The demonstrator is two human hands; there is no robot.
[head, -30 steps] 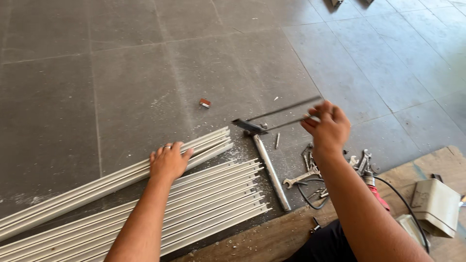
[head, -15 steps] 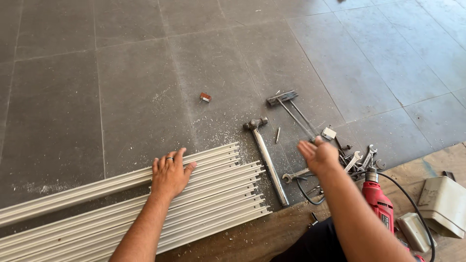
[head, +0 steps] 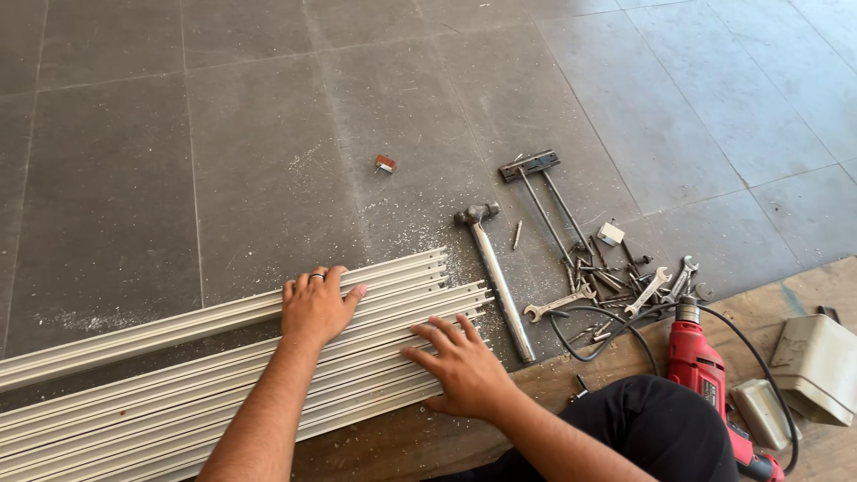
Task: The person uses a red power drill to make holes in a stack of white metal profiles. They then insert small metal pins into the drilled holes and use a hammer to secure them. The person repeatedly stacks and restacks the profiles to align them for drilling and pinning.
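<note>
Several long pale aluminium rails (head: 161,375) lie side by side on the grey tiled floor, running from lower left to the middle. My left hand (head: 317,303) lies flat on the upper rails, fingers spread, a ring on one finger. My right hand (head: 460,361) rests palm down on the lower rails near their right ends, fingers apart. Neither hand grips anything. A steel hammer (head: 495,272) lies just right of the rail ends, head pointing away from me.
A pile of spanners and bits (head: 625,286) lies right of the hammer, with a two-rod metal tool (head: 544,196) behind it. A red power drill (head: 701,370) with black cable lies on a wooden board (head: 553,375). A grey box (head: 817,366) at right. A small red piece (head: 385,164) further out.
My right hand came down from the air above the tools and moved left onto the rails. The left hand stayed on the rails. The view shifted so the tools show more fully.
</note>
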